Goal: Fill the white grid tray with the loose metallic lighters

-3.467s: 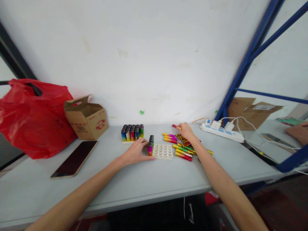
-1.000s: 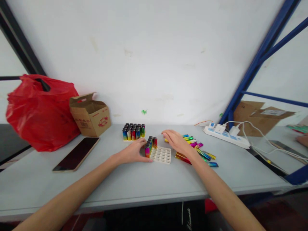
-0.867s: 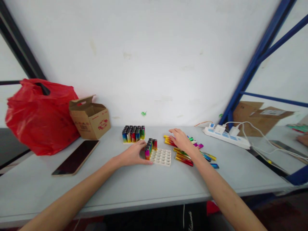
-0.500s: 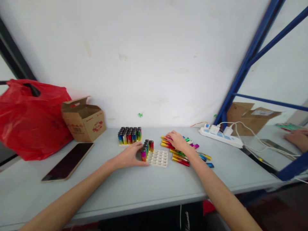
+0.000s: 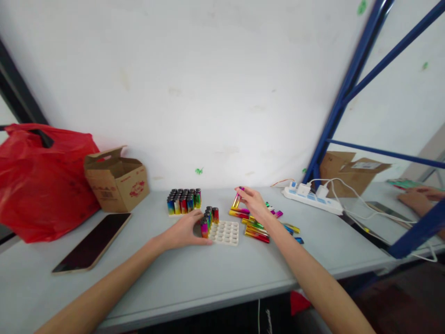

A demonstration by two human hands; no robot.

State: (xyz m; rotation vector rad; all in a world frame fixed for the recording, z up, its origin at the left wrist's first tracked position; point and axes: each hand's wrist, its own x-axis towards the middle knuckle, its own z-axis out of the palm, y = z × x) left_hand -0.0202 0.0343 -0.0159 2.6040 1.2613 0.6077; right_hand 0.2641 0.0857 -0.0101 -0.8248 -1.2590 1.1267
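Observation:
A white tray (image 5: 227, 233) with rows of round holes lies on the table. Several shiny, coloured lighter cases with dark tops (image 5: 208, 220) stand in its left and back holes. My left hand (image 5: 187, 230) is curved around the tray's left end, thumb along the front edge and fingers behind the standing cases, gripping it. Over the loose pile, my right hand (image 5: 253, 202) pinches a gold and purple lighter case (image 5: 237, 199), held tilted off the table. Below and beside that hand lie several loose metallic cases (image 5: 257, 234) in red, gold, green and blue.
A second tray, full of upright cases (image 5: 184, 200), stands behind my left hand. To the left are a phone (image 5: 92, 243), an open carton (image 5: 118, 183) and a red bag (image 5: 48, 181). A power strip (image 5: 313, 199) with cables lies right, near a blue frame and another person's hands (image 5: 419, 199).
My right hand has lifted a gold and purple lighter case from the pile. My left hand stays at the tray. The whole view has shifted slightly.

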